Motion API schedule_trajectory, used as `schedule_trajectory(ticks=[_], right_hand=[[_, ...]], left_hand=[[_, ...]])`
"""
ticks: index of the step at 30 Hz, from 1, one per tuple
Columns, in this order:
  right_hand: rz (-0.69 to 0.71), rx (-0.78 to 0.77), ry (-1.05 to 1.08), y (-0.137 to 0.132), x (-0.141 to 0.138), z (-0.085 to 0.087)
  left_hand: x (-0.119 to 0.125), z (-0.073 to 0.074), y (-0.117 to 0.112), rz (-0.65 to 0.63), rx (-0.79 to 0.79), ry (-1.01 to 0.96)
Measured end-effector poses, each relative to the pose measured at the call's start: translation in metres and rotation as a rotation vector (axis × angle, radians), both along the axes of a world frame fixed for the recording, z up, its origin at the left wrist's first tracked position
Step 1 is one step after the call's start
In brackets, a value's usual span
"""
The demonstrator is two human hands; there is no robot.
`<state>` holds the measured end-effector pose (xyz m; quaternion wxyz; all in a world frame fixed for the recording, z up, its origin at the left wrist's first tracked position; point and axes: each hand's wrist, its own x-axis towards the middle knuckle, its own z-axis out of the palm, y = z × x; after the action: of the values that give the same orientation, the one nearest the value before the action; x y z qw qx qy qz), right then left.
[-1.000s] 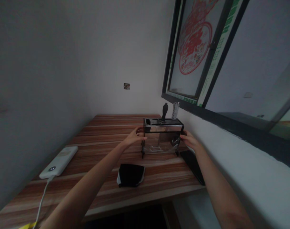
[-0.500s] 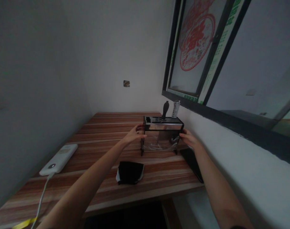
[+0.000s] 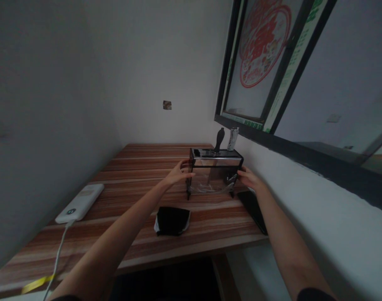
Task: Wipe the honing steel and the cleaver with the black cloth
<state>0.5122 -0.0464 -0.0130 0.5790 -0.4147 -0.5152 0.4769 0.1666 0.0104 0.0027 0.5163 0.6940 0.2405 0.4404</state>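
Observation:
A black-framed knife holder (image 3: 214,175) with a shiny metal top and clear front stands on the striped wooden table (image 3: 140,175), close to the right wall. One dark handle (image 3: 219,140) sticks up from its top slots. My left hand (image 3: 177,174) grips the holder's left end, fingers curled round the edge. My right hand (image 3: 247,178) clasps its right end. Both arms are stretched far forward.
A black folded cloth (image 3: 172,220) lies in front of the holder. A dark phone (image 3: 252,205) lies flat at the table's right edge. A white power bank (image 3: 80,203) with a cable sits at the left. A small can (image 3: 232,139) stands on the window ledge.
Both hands stay on the holder's ends. The view has shifted slightly, and the holder looks a little farther back on the table.

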Motion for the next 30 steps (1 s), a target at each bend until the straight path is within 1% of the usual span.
schedule_trajectory(ticks=[10,19,24,30], right_hand=[[0.005,-0.005,-0.009,0.001,0.0023,0.002],[0.007,-0.011,-0.003,-0.0014,-0.001,0.0036],[0.003,-0.01,0.016,-0.0022,-0.003,0.0011],[-0.016,0.002,0.033,-0.0027,-0.006,-0.0014]], left_hand=[[0.0004,-0.0035,0.001,0.003,0.009,-0.013],[-0.0001,-0.0028,-0.0045,0.031,0.028,0.008],[-0.0009,-0.0039,-0.0053,0.057,0.045,0.034],[-0.0024,-0.0021,-0.0081,0.06,0.076,0.056]])
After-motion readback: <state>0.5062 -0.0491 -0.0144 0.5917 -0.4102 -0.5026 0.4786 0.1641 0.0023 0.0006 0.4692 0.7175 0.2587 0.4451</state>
